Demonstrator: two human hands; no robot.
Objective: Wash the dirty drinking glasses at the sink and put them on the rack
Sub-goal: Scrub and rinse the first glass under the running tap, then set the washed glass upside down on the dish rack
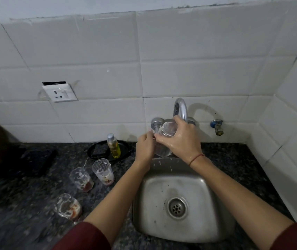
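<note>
Both bare forearms are stretching forward and converging. The right grip [180, 139], wet, is curling over a glass [168, 129] from above; the left grip [145, 147] is sitting just beside it, fingertips mostly hidden.

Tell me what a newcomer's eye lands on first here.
The right hand grips a clear glass beneath the curved tap, over the steel sink, with the left hand alongside. On the dark counter left of the sink sit three dirty glasses smeared with red residue.

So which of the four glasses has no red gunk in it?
The glass gripped by the right hand at the tap; the three counter glasses hold reddish residue.
</note>
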